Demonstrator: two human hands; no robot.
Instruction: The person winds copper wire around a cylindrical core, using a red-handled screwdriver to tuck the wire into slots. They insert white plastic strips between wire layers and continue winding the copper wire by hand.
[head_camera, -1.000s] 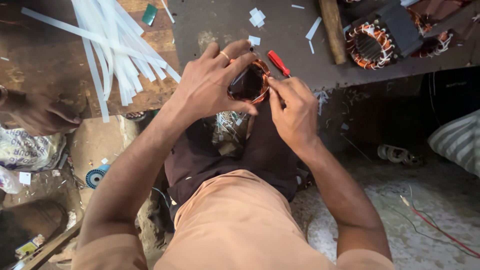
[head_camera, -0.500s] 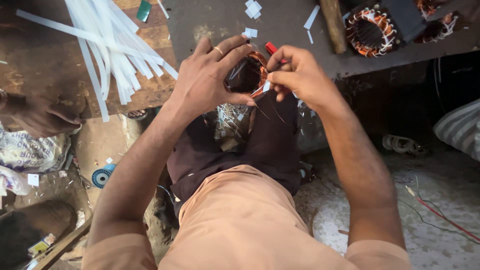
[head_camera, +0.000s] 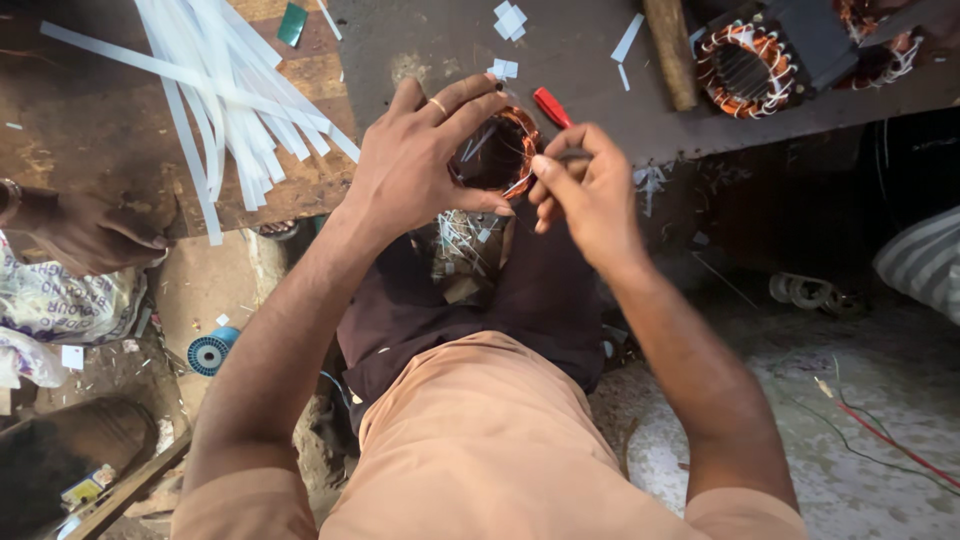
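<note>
stator (head_camera: 497, 152) at bench edge (head_camera: 700, 150), hands (head_camera: 415, 165) crowding it

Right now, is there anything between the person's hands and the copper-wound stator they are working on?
Nothing visible. The left hand grips the small stator directly, fingers wrapped over its rim. The right hand holds a red-handled screwdriver against its right edge.

Your left hand (head_camera: 415, 165) wraps around the small copper-wound stator (head_camera: 497, 152), so you see only its far rim and part of the dark bore. Your right hand (head_camera: 590, 195) covers the shaft of the red-handled tool (head_camera: 551, 106); its tip is hidden. Beyond your right hand, the larger wound stator (head_camera: 745, 68) is partly covered by a dark block (head_camera: 815, 38), and the top edge cuts off another coil (head_camera: 880, 35).
</note>
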